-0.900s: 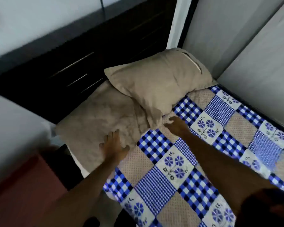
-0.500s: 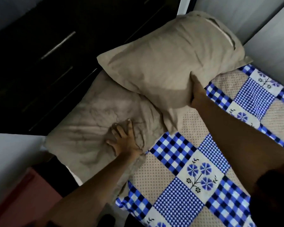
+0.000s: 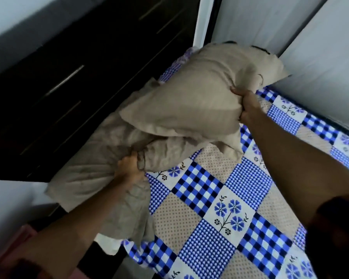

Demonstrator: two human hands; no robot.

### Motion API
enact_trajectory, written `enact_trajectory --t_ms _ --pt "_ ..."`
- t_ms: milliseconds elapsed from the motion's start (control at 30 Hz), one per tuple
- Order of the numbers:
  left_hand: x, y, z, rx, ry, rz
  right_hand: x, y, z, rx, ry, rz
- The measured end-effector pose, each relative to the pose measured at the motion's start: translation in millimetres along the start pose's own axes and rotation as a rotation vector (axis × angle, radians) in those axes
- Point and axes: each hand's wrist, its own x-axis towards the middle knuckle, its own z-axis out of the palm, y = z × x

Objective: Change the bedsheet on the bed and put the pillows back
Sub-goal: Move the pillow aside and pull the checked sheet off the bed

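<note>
Two hands clenched: right hand (image 3: 248, 106) bunches the upper pillow (image 3: 189, 101) by its near edge, soft bulk raised and tilted; left hand (image 3: 129, 168) grips crumpled beige cloth of the lower pillow (image 3: 89, 174), flat on the checked, floral bedsheet (image 3: 210, 198) beside dark drawers (image 3: 101, 63). Left fingertips buried in folds.

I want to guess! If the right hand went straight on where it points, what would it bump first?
The right hand grips the raised pillow, so that comes first; beyond it, probably the dark drawers, depth unclear.

The blue patchwork bedsheet (image 3: 199, 190) lies spread toward five o'clock. The beige upper pillow (image 3: 189, 97) tilts at twelve; the lower pillow (image 3: 93, 172) lies crumpled at nine.
</note>
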Motion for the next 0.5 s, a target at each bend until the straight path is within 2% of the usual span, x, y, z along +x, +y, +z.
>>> enact_trajectory --t_ms 133,233,400,500 --pt "-28 2 -37 -0.056 0.078 -0.025 -42 -35 -58 -0.049 -0.006 -0.028" --pt "-52 9 -69 -0.093 0.124 -0.038 -31 -45 -133 -0.026 0.027 -0.153" --pt "-110 27 -106 -0.097 0.224 -0.066 -165 -63 -218 -0.070 0.115 -0.129" --pt "-150 38 -109 -0.194 0.285 -0.076 -202 -47 -299 -0.111 0.147 -0.159"
